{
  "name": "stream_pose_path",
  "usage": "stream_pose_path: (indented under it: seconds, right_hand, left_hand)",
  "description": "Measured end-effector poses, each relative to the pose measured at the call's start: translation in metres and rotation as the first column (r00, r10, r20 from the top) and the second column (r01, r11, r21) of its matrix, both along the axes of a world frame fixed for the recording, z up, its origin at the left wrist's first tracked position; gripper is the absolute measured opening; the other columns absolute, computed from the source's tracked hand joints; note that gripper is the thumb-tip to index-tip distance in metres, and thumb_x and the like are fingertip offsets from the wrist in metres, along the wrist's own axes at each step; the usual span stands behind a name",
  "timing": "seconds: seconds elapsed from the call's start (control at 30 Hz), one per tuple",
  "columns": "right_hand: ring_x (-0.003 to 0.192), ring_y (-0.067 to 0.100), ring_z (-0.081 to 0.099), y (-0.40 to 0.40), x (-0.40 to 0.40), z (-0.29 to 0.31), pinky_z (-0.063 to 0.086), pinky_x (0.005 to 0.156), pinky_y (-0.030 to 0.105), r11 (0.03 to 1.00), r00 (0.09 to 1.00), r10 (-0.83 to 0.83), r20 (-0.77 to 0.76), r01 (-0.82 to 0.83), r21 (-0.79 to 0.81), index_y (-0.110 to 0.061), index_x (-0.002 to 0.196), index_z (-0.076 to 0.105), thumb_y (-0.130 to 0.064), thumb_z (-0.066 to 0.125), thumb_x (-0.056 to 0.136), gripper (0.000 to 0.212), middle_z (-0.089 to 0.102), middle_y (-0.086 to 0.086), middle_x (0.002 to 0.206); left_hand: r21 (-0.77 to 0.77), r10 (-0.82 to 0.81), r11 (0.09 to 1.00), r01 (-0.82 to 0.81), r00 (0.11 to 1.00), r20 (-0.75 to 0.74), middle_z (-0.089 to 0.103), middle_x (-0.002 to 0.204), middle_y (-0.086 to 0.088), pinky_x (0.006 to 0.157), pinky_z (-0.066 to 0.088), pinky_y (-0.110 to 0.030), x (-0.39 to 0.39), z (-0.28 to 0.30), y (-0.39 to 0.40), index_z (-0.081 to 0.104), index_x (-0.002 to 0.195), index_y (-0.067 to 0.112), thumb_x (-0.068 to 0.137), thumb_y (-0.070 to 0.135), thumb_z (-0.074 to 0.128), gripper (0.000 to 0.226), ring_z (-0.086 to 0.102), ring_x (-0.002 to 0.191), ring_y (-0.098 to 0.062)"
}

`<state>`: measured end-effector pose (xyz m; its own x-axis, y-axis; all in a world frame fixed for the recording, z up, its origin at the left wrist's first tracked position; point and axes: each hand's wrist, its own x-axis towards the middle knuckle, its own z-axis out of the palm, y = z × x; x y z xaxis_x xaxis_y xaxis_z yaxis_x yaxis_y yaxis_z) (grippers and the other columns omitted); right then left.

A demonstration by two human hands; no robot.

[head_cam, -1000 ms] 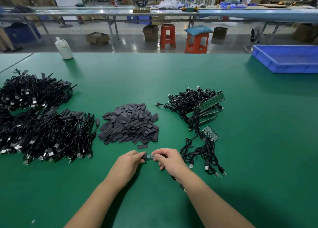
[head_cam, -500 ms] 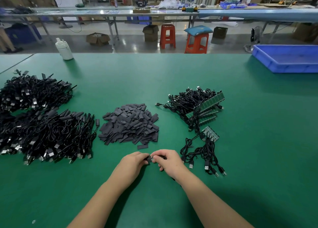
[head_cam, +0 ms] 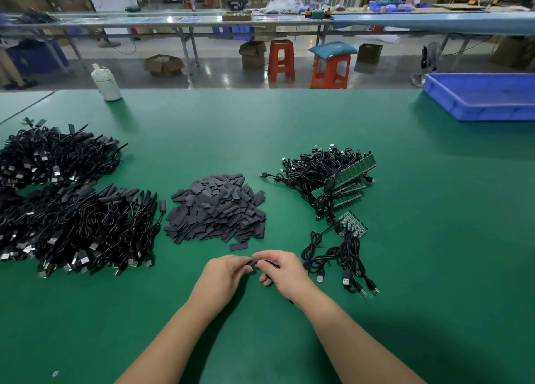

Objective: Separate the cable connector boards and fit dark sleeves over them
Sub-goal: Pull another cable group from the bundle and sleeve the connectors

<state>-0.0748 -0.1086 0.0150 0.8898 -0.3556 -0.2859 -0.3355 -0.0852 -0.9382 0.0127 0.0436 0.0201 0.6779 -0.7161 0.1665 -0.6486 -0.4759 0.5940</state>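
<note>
My left hand (head_cam: 225,273) and my right hand (head_cam: 282,270) meet low in the middle of the green table. Between their fingertips sits a dark sleeve (head_cam: 252,263) over a small connector board; the left hand pinches the sleeve, the right pinches the board's cable end. The board is almost wholly hidden. A heap of loose dark sleeves (head_cam: 217,208) lies just beyond the hands. To the right lie cables joined to green board strips (head_cam: 344,180) and a smaller board panel (head_cam: 353,224) with its cables (head_cam: 338,256).
Two big piles of black sleeved cables (head_cam: 75,227) fill the left side. A white bottle (head_cam: 105,82) stands at the far left edge, a blue tray (head_cam: 480,96) at the far right. Stools and benches stand beyond the table.
The hands have closed together. The green board end that showed between them a second ago is now covered by the dark sleeve.
</note>
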Motion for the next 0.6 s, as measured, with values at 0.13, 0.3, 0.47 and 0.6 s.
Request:
stream_pose_path:
  seconds: [0.13,0.3,0.47,0.6]
  right_hand:
    - [0.064,0.01,0.064,-0.0015,-0.0033,0.0001,0.058,0.069,0.027,1.0,0.999,-0.005,0.035,0.006,-0.016,-0.017,0.098,0.06,-0.012,0.058,0.098,0.006,0.071,-0.001,0.075]
    - [0.071,0.011,0.067,-0.0012,-0.0035,-0.0004,0.06,0.074,0.03,1.0,1.0,0.006,0.025,-0.005,-0.029,-0.012,0.092,0.062,-0.011,0.062,0.096,0.004,0.072,0.001,0.08]
    - [0.072,0.011,0.066,-0.0011,-0.0039,0.0021,0.059,0.073,0.028,1.0,0.999,0.016,0.029,-0.016,-0.005,-0.009,0.091,0.061,-0.007,0.061,0.096,0.005,0.071,0.001,0.08]
    - [0.073,0.01,0.068,-0.0018,-0.0054,0.003,0.06,0.076,0.028,0.999,0.999,0.028,0.023,-0.028,-0.027,-0.011,0.094,0.063,-0.011,0.061,0.096,0.003,0.073,0.001,0.085]
  left_hand:
    - [-0.012,0.009,1.0,-0.01,0.998,-0.06,0.075,0.091,0.007,0.081,0.05,-0.027,-0.0008,0.0,0.0003,0.076,0.104,0.02,0.092,0.021,0.067,0.015,0.066,0.083,-0.009]
    - [0.009,-0.027,1.0,0.029,0.994,-0.11,0.074,0.091,0.015,0.08,0.05,-0.02,0.0032,0.0003,0.0048,0.075,0.104,0.028,0.091,0.028,0.068,0.015,0.064,0.083,0.002]
    - [0.018,-0.043,0.999,0.045,0.994,-0.097,0.073,0.088,0.015,0.078,0.051,-0.023,0.0044,-0.0024,0.0071,0.073,0.102,0.03,0.09,0.031,0.068,0.013,0.064,0.08,0.0]
    - [0.002,-0.057,0.998,0.057,0.99,-0.132,0.07,0.082,0.026,0.068,0.048,-0.013,0.0025,-0.0013,0.0092,0.073,0.103,0.033,0.091,0.031,0.067,0.014,0.062,0.071,0.004]
